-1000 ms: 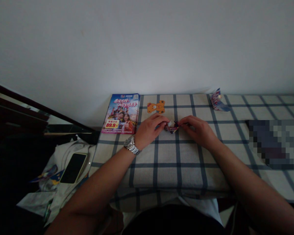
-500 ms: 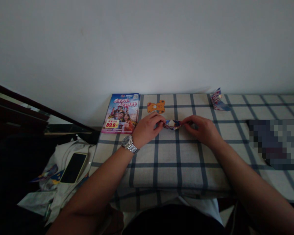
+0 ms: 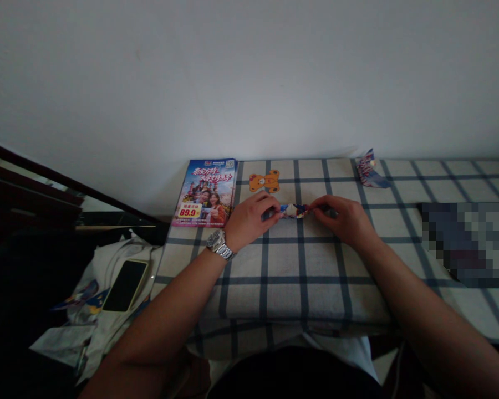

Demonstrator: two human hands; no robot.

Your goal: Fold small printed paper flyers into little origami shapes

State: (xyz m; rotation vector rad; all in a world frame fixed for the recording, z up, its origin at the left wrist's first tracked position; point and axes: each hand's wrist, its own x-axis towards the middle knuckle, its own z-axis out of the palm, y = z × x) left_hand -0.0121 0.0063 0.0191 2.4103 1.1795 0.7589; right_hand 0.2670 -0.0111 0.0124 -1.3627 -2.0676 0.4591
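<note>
In the head view, my left hand [image 3: 249, 219] pinches one end of a folded printed paper [image 3: 291, 210] and my right hand [image 3: 346, 220] pinches the other; the paper sits nearer me than the orange bear [image 3: 265, 181], slightly to its right. Left of the bear lies a flyer stack [image 3: 205, 194]; well to its right, a curled paper piece [image 3: 370, 173].

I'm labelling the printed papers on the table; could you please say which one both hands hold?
The folded paper pinched between left hand and right hand; the flyer stack lies to their left, the bent paper to their right.
</note>
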